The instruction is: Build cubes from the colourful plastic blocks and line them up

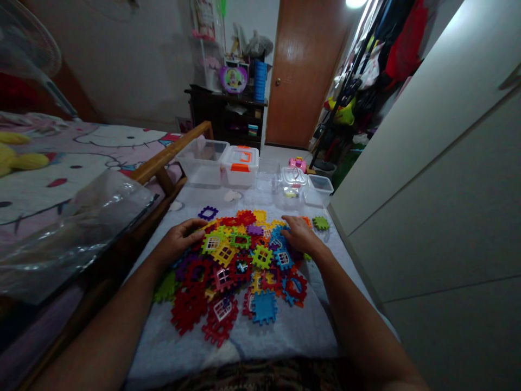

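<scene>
Interlocking plastic tiles point(244, 257) lie heaped on a cloth-covered bench point(315, 326), spread between a person's left hand point(189, 235) and right hand point(300, 234), both with fingers parted at its far flanks, neither clearly nearer.

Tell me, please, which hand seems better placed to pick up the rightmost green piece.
Probably the right hand: it is close beside the rightmost green piece, while the left hand is across the coloured pile.
</scene>
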Available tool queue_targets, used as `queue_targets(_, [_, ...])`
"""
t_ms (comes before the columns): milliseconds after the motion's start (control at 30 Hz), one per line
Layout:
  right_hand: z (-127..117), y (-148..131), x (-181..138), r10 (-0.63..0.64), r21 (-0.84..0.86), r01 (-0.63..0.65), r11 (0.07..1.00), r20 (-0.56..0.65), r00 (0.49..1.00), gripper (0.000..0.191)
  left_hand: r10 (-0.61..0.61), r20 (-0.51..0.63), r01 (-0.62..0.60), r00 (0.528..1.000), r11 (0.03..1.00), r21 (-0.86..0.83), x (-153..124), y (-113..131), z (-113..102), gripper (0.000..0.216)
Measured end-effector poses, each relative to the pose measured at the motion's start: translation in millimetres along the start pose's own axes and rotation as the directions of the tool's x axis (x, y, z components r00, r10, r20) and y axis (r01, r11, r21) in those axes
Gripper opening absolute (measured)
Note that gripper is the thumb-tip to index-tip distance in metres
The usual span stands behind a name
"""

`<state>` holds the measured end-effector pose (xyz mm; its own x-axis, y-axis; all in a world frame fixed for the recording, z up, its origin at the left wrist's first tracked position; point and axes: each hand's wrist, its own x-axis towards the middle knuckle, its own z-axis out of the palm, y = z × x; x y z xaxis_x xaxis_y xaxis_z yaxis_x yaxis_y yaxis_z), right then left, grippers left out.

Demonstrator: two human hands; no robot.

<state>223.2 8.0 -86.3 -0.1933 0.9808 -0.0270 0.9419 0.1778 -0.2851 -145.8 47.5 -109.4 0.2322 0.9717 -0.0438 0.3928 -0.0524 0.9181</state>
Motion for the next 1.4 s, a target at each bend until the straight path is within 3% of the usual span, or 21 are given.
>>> queue_targets(200, [16, -7, 2, 0.009, 0.111, -0.001, 0.994, -0.074, 0.997, 0.042, 0.013, -0.008, -0.013, 1.000, 1.000, -0.009, 1, 0, 0, 0.061])
queue_targets(500, [16, 6, -3, 0.006, 0.394, 0.105, 0.913, -0.270, 0.963, 0.031, 0.051, 0.069, -0.062, 0.996, 0.985, 0.161, 5, 17, -1, 0.059])
queue_targets(733, [18, 1, -11, 0.047, 0.748, 0.079, 0.659, -0.145, 0.988, 0.035, 0.143, 0.071, -0.158, 0.987, 0.938, 0.308, 6, 37, 1, 0.059])
queue_targets(833, [15, -2, -13, 0.063, 0.799, 0.066, 0.598, -0.128, 0.990, 0.034, 0.181, 0.123, -0.214, 0.976, 0.910, 0.355, 2, 49, 6, 0.055])
queue_targets(967, [15, -2, -12, -0.021, 0.837, 0.095, 0.539, -0.099, 0.995, 0.028, 0.212, 0.195, -0.274, 0.958, 0.882, 0.384, -6, 63, 14, 0.050])
queue_targets(1100, [20, 0, -9, -0.012, 0.869, 0.129, 0.478, -0.141, 0.990, 0.022, 0.238, 0.272, -0.330, 0.933, 0.865, 0.379, -12, 75, 22, 0.044])
queue_targets(1233, [27, 6, -6, 0.120, 0.845, 0.124, 0.521, -0.217, 0.969, 0.022, 0.301, 0.305, -0.405, 0.904, 0.831, 0.382, -18, 78, 29, 0.040])
queue_targets(1400, [31, 11, -4, 0.170, 0.636, 0.138, 0.759, -0.398, 0.901, 0.022, 0.350, 0.319, -0.466, 0.881, 0.757, 0.457, -26, 74, 35, 0.037])
